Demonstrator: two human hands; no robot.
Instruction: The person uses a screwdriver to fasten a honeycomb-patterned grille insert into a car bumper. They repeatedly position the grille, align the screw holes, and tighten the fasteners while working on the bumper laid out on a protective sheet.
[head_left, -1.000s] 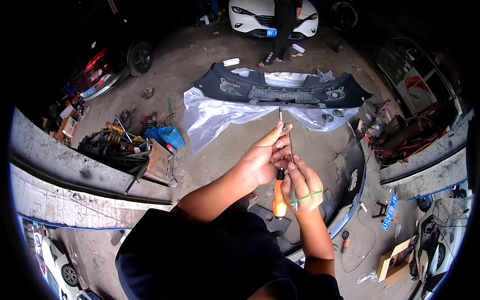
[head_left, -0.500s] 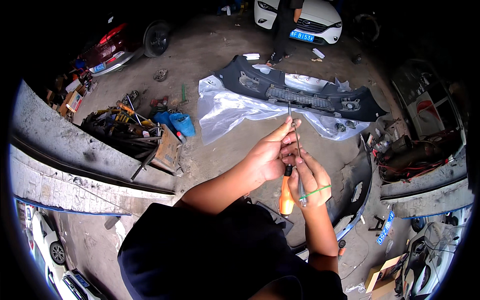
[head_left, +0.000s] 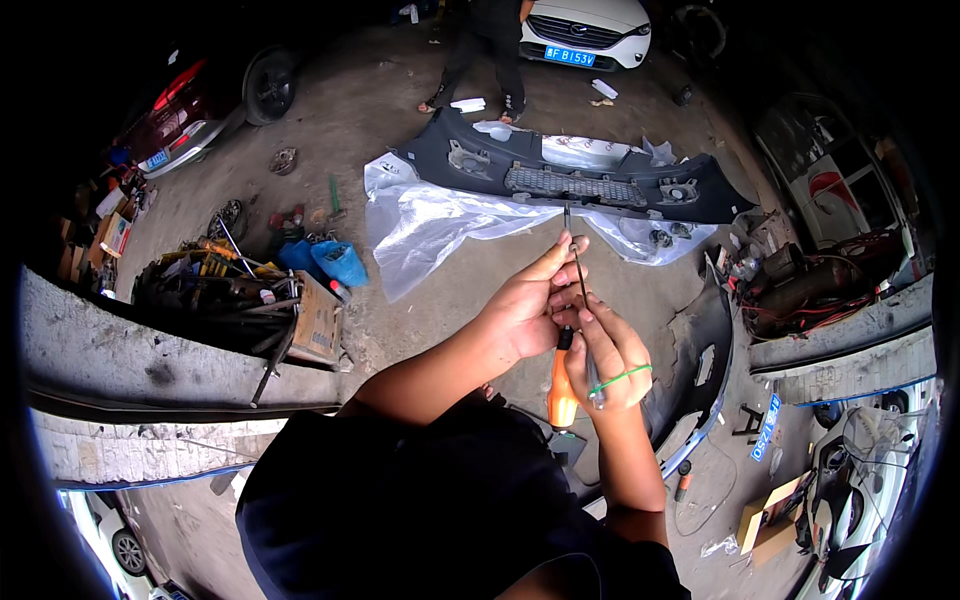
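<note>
My left hand (head_left: 525,312) is closed round a screwdriver with an orange handle (head_left: 562,397); the handle hangs below the fingers and the shaft points up and away. In my right hand (head_left: 615,362) is a second, thinner screwdriver with a clear grey handle (head_left: 596,388). Its dark shaft (head_left: 581,275) slants up to my left thumb and fingertips. Whether those fingertips pinch a small part at its tip, I cannot make out. Beyond my hands lies a dark grey car bumper (head_left: 470,163) with a mesh grille, on white plastic sheeting (head_left: 425,230).
Another bumper (head_left: 712,345) curves along the floor to my right. A wooden box of tools (head_left: 318,320) and a blue bag (head_left: 340,263) lie left. A person (head_left: 490,50) stands beyond the bumper, beside a white car (head_left: 600,22). An open cardboard box (head_left: 775,520) sits lower right.
The view has shifted slightly, and my hands appear a little farther left with the same two screwdrivers in the same grip. The person at the back now stands with feet apart.
</note>
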